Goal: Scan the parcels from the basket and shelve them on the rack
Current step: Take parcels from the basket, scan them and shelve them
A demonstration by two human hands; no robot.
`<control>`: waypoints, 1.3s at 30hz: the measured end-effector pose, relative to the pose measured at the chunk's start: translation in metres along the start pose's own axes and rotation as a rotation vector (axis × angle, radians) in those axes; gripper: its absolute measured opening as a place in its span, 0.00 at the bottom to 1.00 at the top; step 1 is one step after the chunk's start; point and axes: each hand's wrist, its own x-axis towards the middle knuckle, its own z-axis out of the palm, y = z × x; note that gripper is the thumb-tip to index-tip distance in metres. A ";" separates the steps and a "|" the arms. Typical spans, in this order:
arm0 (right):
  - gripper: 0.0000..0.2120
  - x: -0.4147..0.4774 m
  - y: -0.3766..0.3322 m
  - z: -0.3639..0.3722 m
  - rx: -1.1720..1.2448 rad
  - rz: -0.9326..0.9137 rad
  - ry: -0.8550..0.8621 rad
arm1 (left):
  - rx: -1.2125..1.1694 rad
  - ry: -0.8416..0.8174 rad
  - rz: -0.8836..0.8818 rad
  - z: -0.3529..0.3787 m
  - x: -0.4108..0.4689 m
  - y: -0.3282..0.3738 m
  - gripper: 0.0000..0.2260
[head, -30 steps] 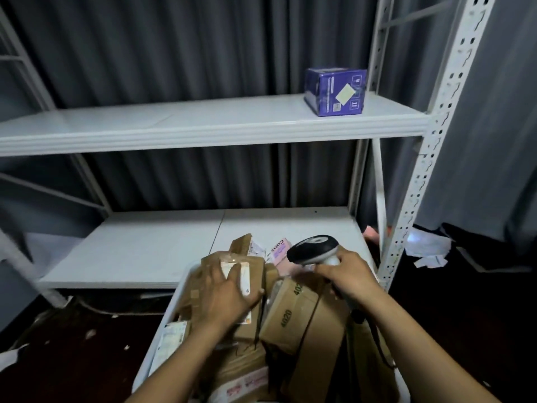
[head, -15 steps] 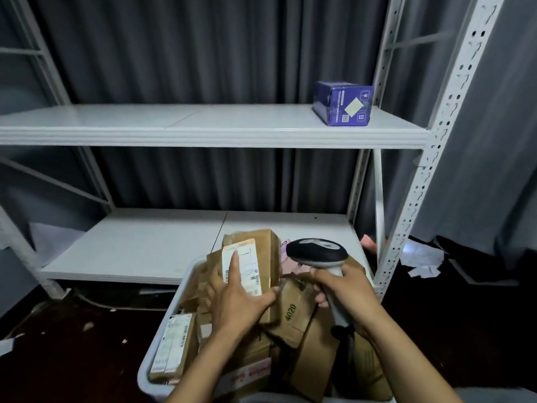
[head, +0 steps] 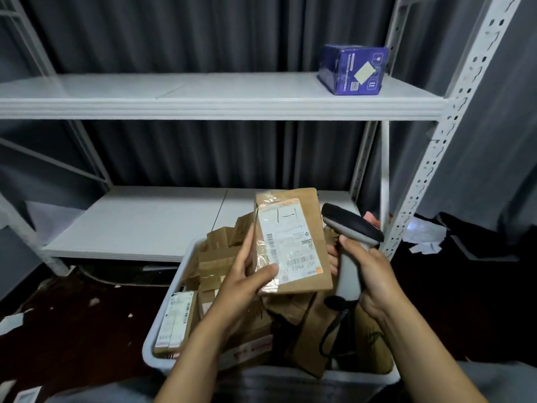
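Holding a brown parcel [head: 293, 239] label-up above the basket [head: 155, 362], our left grip [head: 245, 283] pinches its lower edge while our right grip [head: 374, 274] wraps the scanner [head: 351, 228] just beside it. We judge the work barely started: one blue box [head: 353, 69] sits on the rack [head: 220, 109], upper shelf, and many parcels wait in the basket.

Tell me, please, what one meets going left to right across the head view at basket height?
Labelled box → left hand → held parcel → scanner → rack post.

Head view faces forward-down, seemingly near the basket [head: 168, 303].
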 end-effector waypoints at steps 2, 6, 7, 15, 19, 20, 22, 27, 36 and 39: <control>0.06 0.000 0.000 -0.002 -0.014 0.012 0.013 | -0.020 -0.100 -0.027 0.001 0.002 -0.008 0.41; 0.07 0.001 -0.002 -0.013 -0.099 0.021 0.042 | 0.030 -0.133 -0.036 0.000 0.006 -0.009 0.43; 0.07 0.002 -0.005 -0.017 -0.162 0.005 0.058 | 0.050 -0.111 -0.043 -0.003 0.007 -0.008 0.41; 0.04 -0.004 -0.042 -0.031 -0.928 -0.137 -0.084 | 0.248 0.132 0.047 -0.027 0.017 0.005 0.25; 0.07 -0.012 -0.053 -0.028 -1.002 -0.150 -0.150 | 0.285 0.140 0.029 -0.037 0.023 0.008 0.22; 0.07 -0.014 -0.055 -0.028 -1.013 -0.161 -0.161 | 0.295 0.133 0.031 -0.039 0.025 0.009 0.21; 0.05 -0.017 -0.058 -0.030 -1.040 -0.180 -0.171 | 0.295 0.123 0.033 -0.039 0.027 0.011 0.19; 0.04 -0.026 -0.067 -0.035 -1.108 -0.209 -0.209 | 0.341 0.089 0.012 -0.039 0.028 0.013 0.18; 0.08 -0.025 -0.073 -0.045 -1.121 -0.282 -0.184 | 0.355 0.043 0.025 -0.037 0.025 0.017 0.22; 0.08 -0.025 -0.074 -0.043 -1.134 -0.295 -0.195 | 0.356 0.031 0.034 -0.038 0.025 0.017 0.27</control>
